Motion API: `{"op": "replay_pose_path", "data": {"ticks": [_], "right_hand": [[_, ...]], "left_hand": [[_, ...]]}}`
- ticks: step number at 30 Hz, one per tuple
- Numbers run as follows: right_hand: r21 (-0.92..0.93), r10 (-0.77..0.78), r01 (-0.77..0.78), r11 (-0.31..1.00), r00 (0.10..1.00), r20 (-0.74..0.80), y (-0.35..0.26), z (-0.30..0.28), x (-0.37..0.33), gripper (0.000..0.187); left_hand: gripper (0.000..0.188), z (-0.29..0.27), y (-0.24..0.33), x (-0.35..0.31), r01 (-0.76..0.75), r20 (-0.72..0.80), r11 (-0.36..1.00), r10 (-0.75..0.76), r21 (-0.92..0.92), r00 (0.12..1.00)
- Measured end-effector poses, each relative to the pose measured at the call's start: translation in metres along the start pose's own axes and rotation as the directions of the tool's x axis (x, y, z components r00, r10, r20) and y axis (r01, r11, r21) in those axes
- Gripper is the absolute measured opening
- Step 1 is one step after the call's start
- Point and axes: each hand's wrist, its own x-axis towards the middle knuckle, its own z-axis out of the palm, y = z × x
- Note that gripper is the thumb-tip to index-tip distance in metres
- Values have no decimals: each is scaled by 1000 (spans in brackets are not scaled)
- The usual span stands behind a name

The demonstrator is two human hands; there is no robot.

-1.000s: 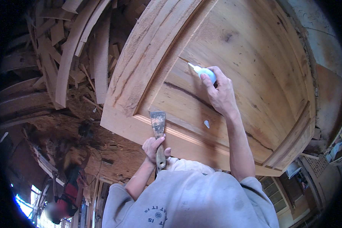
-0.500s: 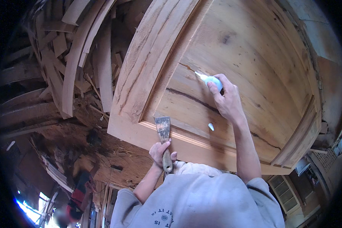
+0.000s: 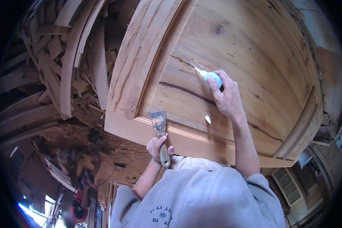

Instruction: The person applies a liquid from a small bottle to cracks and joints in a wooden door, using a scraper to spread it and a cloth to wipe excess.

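A small white glue bottle with a pointed nozzle is gripped in my right hand. Its tip meets a crack in the wooden panel, where a dark wet line runs off to the left. My left hand is closed round the wooden handle of a putty knife; the worn, stained blade points away from me over the panel's near frame edge. Between my hands a small white cap lies on the panel. A longer dark crack crosses the wood nearer to me.
Scrap boards are heaped on the left beside the panel. Brown, debris-covered ground lies at the near left, with a red power tool lower down. A paned wooden frame stands at the lower right.
The bottle's tip has moved right along the crack, and the wet line behind it is longer. The view has shifted slightly; my left hand still holds the putty knife.
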Motion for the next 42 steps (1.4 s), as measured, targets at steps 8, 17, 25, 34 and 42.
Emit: {"op": "replay_pose_path", "data": {"ticks": [8, 17, 25, 34, 42], "right_hand": [[-13, 40, -41, 999, 998, -50, 3, -3, -12, 28], [-19, 12, -14, 1000, 995, -96, 13, -7, -20, 27], [-6, 62, -63, 998, 992, -110, 21, -15, -29, 27], [5, 131, -132, 991, 984, -119, 27, -23, -39, 28], [0, 147, -148, 989, 982, -120, 33, -27, -42, 29]], "left_hand": [[39, 5, -4, -5, 9, -34, 1000, -9, -9, 999], [42, 8, -4, -4, -13, -70, 1000, 11, -20, 998], [43, 7, -7, -10, -2, -57, 1000, 2, 4, 998], [42, 8, -4, -6, -18, -73, 1000, 18, 0, 997], [41, 10, -5, -9, -7, -89, 1000, 5, -22, 996]]}}
